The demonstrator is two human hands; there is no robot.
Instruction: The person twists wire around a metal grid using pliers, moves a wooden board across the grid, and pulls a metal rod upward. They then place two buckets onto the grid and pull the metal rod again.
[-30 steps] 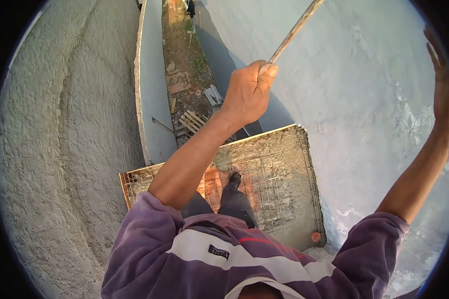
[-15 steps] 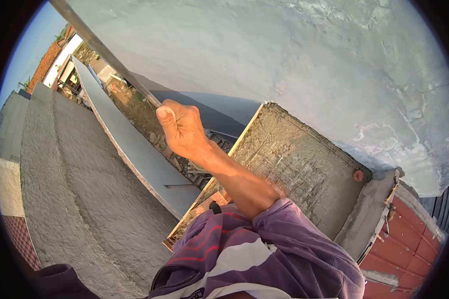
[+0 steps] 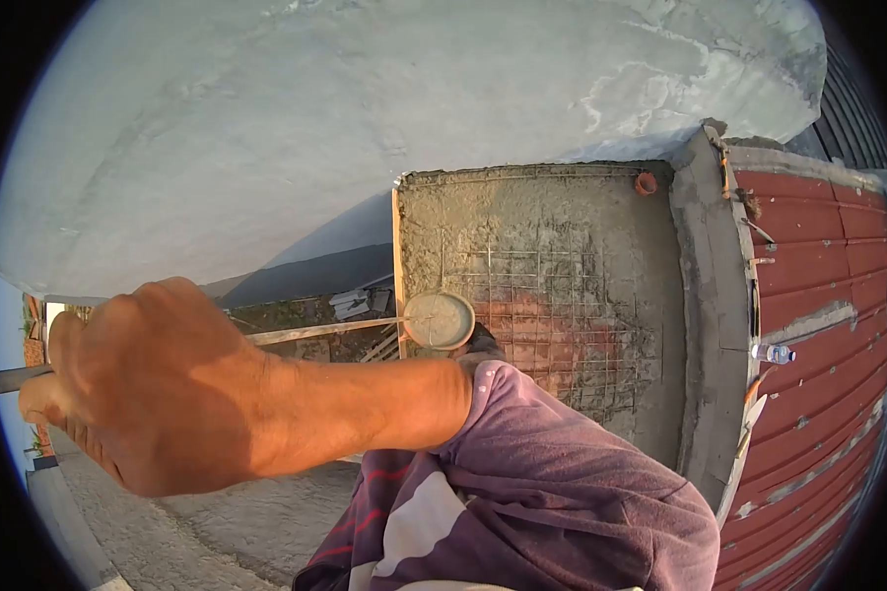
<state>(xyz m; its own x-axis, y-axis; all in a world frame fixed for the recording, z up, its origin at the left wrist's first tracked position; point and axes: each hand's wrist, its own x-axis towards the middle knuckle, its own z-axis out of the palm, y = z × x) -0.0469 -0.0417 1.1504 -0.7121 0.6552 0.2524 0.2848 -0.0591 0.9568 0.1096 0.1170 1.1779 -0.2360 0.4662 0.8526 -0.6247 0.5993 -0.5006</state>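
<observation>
My right hand (image 3: 158, 394) fills the left side of the view, its fingers wrapped in a fist round a long pole (image 3: 320, 332). The pole shows on both sides of the fist, greyish at the left and pale like wood on the right. Its right end meets the rim of a round bucket (image 3: 439, 320), which holds grey, wet-looking mortar. A dark shape shows beside the bucket, partly covered by my sleeve. My forearm crosses the view below the pole. My left hand does not appear.
Beyond the bucket lies a wet concrete slab (image 3: 542, 212) with rebar mesh (image 3: 562, 315). A grey plastered wall (image 3: 365, 108) rises behind. An orange pot (image 3: 646, 183) sits at the slab's far corner. Right of the ledge (image 3: 715, 266) is a red metal roof (image 3: 808, 256) with a plastic bottle (image 3: 774, 354).
My view has turned right and down. The fist and pole now appear lower, farther left and larger, with the pole nearly level. The bucket and bottle have come into view.
</observation>
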